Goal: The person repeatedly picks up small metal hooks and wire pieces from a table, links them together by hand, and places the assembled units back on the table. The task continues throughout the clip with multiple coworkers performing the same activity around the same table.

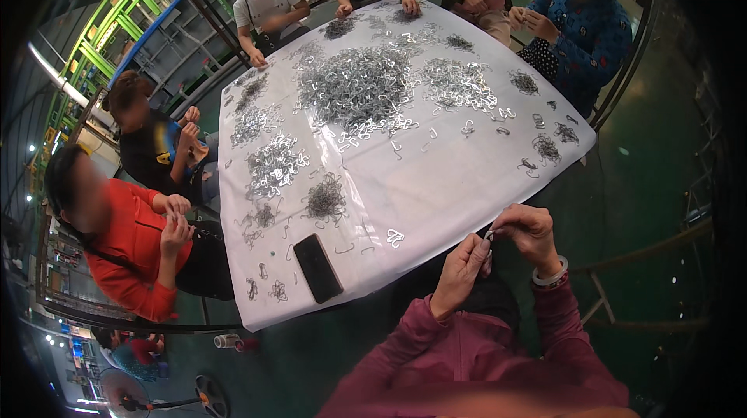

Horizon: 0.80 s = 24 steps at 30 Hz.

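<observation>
Just off the table's near edge, my left hand (461, 272) and my right hand (527, 233) are brought together, both with closed fingers. Pinched between them is a small shiny metal hook (489, 235), mostly covered by the fingertips. A few bright metal hooks (395, 238) lie on the white-covered table (459, 185), a little left of my hands. Farther off, a large heap of S-shaped metal hooks (354, 91) fills the table's middle. A pile of darker, thinner wire pieces (326, 199) sits nearer, with more small clusters (547, 148) along the right side.
A black phone (317, 269) lies at the table's near left corner. Several people sit around the table, among them one in a red jacket (140, 239) and one in a blue patterned top (583, 21). A fan (124, 395) stands at lower left.
</observation>
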Tool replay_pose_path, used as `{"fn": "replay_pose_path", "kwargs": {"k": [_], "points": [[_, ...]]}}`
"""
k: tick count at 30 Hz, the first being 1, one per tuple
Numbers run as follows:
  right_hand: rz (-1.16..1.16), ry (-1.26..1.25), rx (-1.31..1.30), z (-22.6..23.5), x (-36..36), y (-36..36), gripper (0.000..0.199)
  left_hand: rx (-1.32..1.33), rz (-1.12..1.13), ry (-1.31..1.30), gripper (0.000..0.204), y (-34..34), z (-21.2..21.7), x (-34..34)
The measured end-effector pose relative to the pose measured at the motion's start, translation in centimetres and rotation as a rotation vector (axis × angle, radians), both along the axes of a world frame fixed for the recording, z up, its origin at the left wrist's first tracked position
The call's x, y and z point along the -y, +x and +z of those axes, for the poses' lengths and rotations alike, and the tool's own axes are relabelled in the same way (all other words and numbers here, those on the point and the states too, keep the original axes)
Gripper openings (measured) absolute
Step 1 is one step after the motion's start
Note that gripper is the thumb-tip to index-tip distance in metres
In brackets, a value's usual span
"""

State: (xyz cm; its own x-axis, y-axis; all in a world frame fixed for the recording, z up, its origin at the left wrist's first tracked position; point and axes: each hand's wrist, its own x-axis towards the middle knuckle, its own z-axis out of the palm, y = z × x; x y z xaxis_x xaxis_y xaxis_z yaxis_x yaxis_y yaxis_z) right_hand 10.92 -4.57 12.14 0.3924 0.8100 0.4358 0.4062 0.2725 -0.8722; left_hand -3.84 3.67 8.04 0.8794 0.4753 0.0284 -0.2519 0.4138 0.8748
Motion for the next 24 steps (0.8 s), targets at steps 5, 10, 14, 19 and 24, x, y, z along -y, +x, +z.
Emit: {"fn": "replay_pose_path", "kwargs": {"k": [5,10,14,19,24], "points": [[-0.013,0.05,0.282,0.2,-0.5,-0.7,0.02,-0.097,0.097,0.063,0.027,-0.5,0.0,-0.1],[-0.152,0.186,0.431,0.4,-0.9,-2.4,0.024,-0.112,0.287,0.246,0.027,-0.2,0.5,0.7],[-0.299,0.263,0.496,1.1,-1.6,-4.5,0.023,-0.073,0.354,0.184,0.029,0.2,1.5,0.4],[-0.425,0.186,0.262,1.1,-2.8,-6.4,0.02,-0.134,0.436,0.378,0.028,-0.2,2.8,-1.2],[-0.184,0.016,-0.002,-0.8,-5.4,-3.6,0.013,-0.129,0.462,0.753,0.03,0.3,1.4,-5.9]]}}
